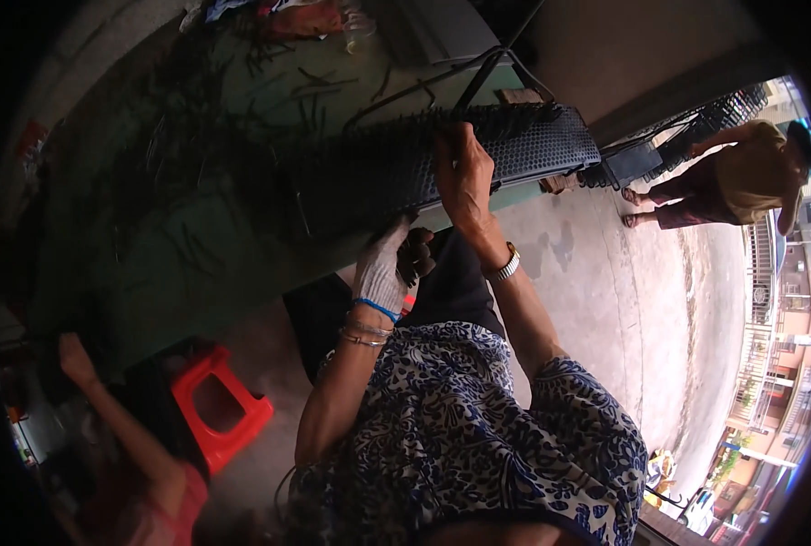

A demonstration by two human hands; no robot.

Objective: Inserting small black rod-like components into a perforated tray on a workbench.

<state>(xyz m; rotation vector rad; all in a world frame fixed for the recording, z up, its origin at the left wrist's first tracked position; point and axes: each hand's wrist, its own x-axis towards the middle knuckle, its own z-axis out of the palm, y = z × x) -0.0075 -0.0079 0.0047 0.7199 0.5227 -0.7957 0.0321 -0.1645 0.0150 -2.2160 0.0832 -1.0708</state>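
— In the head view, how are my hands?
— Your right hand (465, 177) is bent at the long perforated black rack (537, 146); your gloved left hand (387, 271) is near its lower edge. I cannot tell whether either grips anything.
— The rack?
— Along the green tabletop's (151, 305) edge.

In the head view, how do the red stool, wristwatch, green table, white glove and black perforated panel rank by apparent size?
Largest to smallest, as they look:
1. Green table
2. Black perforated panel
3. Red stool
4. White glove
5. Wristwatch
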